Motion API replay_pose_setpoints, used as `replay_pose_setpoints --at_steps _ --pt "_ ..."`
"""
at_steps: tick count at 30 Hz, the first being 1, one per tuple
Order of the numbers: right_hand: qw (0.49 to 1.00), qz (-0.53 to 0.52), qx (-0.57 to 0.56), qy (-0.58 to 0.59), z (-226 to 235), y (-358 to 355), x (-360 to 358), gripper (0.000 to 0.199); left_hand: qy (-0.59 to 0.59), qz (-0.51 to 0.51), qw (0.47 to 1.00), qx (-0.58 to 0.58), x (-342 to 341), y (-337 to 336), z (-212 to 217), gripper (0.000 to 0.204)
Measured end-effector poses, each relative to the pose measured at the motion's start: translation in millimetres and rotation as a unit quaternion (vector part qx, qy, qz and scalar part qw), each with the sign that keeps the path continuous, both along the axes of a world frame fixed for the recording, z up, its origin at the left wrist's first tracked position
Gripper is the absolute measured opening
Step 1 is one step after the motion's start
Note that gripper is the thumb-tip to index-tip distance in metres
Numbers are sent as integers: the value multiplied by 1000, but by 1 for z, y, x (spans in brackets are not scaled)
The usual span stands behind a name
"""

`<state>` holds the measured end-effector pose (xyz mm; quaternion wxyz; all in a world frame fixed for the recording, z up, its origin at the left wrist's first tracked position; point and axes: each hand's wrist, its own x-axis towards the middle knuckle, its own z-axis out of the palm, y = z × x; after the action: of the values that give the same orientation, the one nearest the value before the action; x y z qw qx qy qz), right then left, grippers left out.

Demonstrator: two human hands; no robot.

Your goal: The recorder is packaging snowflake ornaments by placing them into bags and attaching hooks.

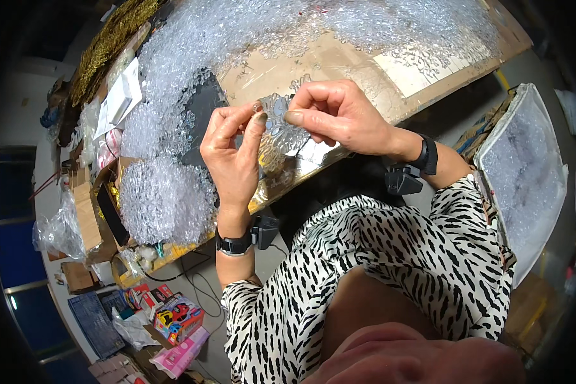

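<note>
A clear, lacy plastic piece, like a snowflake ornament [276, 110], is held upright over the near edge of the worktable. My left hand [233, 150] pinches its left side between thumb and forefinger. The opposite side is gripped by my right hand [342, 118], thumb and forefinger pressed together and the other fingers curled in. More clear openwork hangs or lies just below the fingers; I cannot tell whether it joins the held piece. Beyond the hands, a large heap of similar clear pieces [192, 38] spreads along the far and left sides.
Brown board covers the worktable [269, 73]. A bundle of clear pieces [166, 201] sits at its left corner. On the right stands a white-lined container [525, 166] of clear pieces. Gold tinsel-like material [109, 48] lies far left; boxes [179, 317] and cables are on the floor.
</note>
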<state>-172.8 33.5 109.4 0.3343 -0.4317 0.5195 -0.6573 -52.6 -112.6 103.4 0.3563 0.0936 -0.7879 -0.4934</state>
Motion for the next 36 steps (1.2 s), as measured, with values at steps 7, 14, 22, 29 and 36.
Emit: replay_pose_setpoints --at_steps 7,14,22,29,36 --pt "1000 7 -16 13 1 -10 8 13 16 6 1000 12 6 5 -3 17" --pt "1000 11 -2 10 0 -15 10 15 18 3 1000 8 8 4 -4 17" --pt "998 -33 -15 59 7 2 -1 12 -7 6 996 -92 11 -4 4 18" --pt "933 -88 -15 350 -14 12 -23 11 0 5 987 -159 14 -9 8 26" --pt "941 -78 -49 327 -29 14 -2 7 -19 35 983 -179 6 8 10 32"
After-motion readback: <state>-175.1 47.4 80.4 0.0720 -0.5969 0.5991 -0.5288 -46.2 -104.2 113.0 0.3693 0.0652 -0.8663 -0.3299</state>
